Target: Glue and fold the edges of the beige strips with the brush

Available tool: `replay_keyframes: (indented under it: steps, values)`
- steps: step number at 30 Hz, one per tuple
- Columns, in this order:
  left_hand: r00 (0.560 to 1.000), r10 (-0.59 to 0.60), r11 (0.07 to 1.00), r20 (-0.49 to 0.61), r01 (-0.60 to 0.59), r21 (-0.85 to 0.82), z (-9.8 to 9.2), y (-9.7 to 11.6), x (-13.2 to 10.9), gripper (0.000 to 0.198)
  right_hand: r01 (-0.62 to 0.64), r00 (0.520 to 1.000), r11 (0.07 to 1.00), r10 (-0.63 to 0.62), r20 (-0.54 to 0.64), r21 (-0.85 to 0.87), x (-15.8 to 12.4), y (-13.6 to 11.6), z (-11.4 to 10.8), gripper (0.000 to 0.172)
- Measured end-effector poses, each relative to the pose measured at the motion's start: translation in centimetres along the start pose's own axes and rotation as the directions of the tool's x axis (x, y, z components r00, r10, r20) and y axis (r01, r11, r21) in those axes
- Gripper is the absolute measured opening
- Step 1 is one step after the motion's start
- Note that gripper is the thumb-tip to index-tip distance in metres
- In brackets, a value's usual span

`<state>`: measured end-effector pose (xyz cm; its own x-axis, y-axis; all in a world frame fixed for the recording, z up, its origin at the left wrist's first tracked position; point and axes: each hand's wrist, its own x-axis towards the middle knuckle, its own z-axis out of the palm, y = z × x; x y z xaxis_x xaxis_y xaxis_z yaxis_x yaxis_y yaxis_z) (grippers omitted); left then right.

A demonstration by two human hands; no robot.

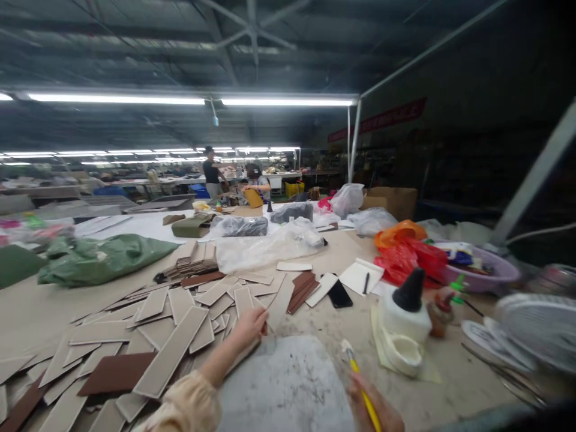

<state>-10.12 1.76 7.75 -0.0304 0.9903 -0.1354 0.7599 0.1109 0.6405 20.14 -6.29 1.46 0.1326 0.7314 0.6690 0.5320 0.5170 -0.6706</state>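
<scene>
My left hand reaches over the table with its fingers pinched together at the near end of a pale flat strip. In my right hand is a brush with a yellow handle; its whitish tip points away from me. Between my hands lies a smudged grey board. To the left spreads a loose heap of beige flat pieces with pale edges, a brown piece among them. Beyond my left hand lie brown strips.
At right stand a white bottle with a black cone cap, a small green-tipped bottle and a round white fan-like grille. Farther back are a black phone, red bag, purple basin and green bag. Two people work beyond.
</scene>
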Motion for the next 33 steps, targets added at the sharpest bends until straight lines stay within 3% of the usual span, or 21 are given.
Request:
replay_keyframes:
  steps: [2,4,6,8,9,11,15,19,21,23,25,27,33]
  values:
    - [0.990,0.031,0.995,0.139,-0.018,-0.093,0.7,-1.3,-3.6,0.037,-0.014,1.000,0.999,0.014,-0.007,-0.032,0.6,0.2,-3.2,0.034]
    - [0.935,0.064,0.953,0.349,0.047,-0.299,1.3,-3.1,-6.7,0.044,-0.184,0.980,0.979,0.176,-0.088,-0.085,1.2,0.4,-6.3,0.039]
    - [0.850,0.057,0.938,0.523,0.133,-0.320,1.9,-4.8,-9.1,0.048,-0.321,0.939,0.943,0.304,-0.162,-0.090,2.1,0.8,-8.9,0.044]
    - [0.803,0.019,0.949,0.596,0.173,-0.263,2.4,-6.0,-10.4,0.049,-0.398,0.901,0.911,0.366,-0.231,-0.107,3.2,1.4,-10.8,0.048]
    - [0.806,0.001,0.960,0.593,0.165,-0.225,2.7,-6.3,-10.6,0.048,-0.422,0.890,0.896,0.379,-0.254,-0.139,3.9,1.8,-11.5,0.050]
    - [0.852,-0.014,0.985,0.523,0.101,-0.137,3.2,-6.4,-10.5,0.045,-0.451,0.883,0.860,0.391,-0.259,-0.239,5.4,2.6,-12.3,0.055]
    - [0.959,0.030,0.990,0.282,-0.067,0.124,4.0,-5.6,-9.6,0.037,-0.445,0.895,0.786,0.398,-0.200,-0.428,8.2,4.0,-11.9,0.069]
    - [0.991,0.115,0.967,0.067,-0.127,0.220,5.0,-5.8,-9.8,0.031,-0.415,0.904,0.772,0.408,-0.125,-0.481,9.4,5.5,-10.3,0.070]
    - [0.969,0.240,0.954,-0.051,-0.226,0.196,5.4,-6.6,-10.5,0.029,-0.403,0.903,0.767,0.421,-0.083,-0.499,9.5,6.5,-9.5,0.067]
    - [0.902,0.411,0.903,-0.129,-0.384,0.193,5.4,-7.5,-11.5,0.028,-0.394,0.898,0.764,0.438,-0.038,-0.511,9.5,7.6,-8.9,0.063]
    - [0.821,0.554,0.825,-0.134,-0.521,0.220,5.2,-8.1,-12.5,0.025,-0.393,0.889,0.759,0.458,-0.003,-0.520,9.5,8.4,-8.4,0.058]
    - [0.772,0.629,0.766,-0.093,-0.594,0.246,4.9,-8.3,-13.4,0.024,-0.400,0.880,0.750,0.474,0.007,-0.527,9.5,8.9,-8.2,0.055]
    - [0.771,0.636,0.749,0.014,-0.622,0.226,4.8,-7.9,-14.5,0.026,-0.448,0.868,0.728,0.493,-0.057,-0.520,9.2,7.6,-9.9,0.063]
